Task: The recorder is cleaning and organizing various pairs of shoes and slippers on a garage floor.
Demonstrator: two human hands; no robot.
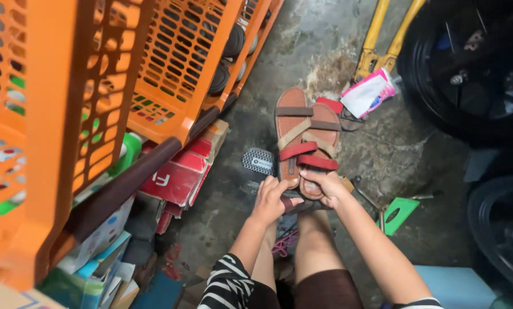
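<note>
- My left hand has its fingers curled and pinching the heel of the left sandal; my right hand is pressed shut on the heel of the right sandal
- The pair sits at about 12 o'clock from my knees, toes pointing away, soles side by side and touching, over the stained floor; the straps face up
- I judge the step to be squaring the two together; best to keep the thumbs on top and the heels level, so neither slides past the other
- Whether my fingers reach under the soles I cannot tell; the hands hide that part
- At 9 o'clock, the orange crates with a red box below them; at 2 o'clock, a pink-and-white tube and yellow cutters; at 3 o'clock, a green scrap and a tyre beyond
</note>
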